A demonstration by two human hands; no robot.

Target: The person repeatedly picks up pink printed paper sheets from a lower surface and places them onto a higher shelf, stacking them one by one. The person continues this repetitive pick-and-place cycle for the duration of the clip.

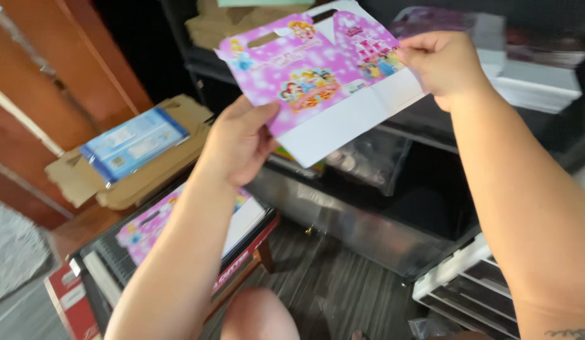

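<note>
- A bare knee (259, 315) is seen nearest the camera, at the bottom edge, above a dark striped floor (343, 277).
- A flat, unfolded pink cardboard box blank (317, 75), printed with cartoon figures and with a plain white lower panel, is held up in the air between both hands, tilted, well above the floor.
- The left hand (239, 145) is closed on the blank's lower left edge, the thumb laid on the printed face and the fingers hidden behind it.
- The right hand (443, 63) is closed on the blank's right edge, pinching it between thumb and fingers.
- Beneath the left forearm, a stack of similar pink blanks (144, 230) is seen lying on a low red-edged stand (242, 264).
- To the left, a blue packet (134, 143) is seen resting on brown cardboard sheets (84, 176).
- A white slotted rack (468, 283) is seen at lower right.
</note>
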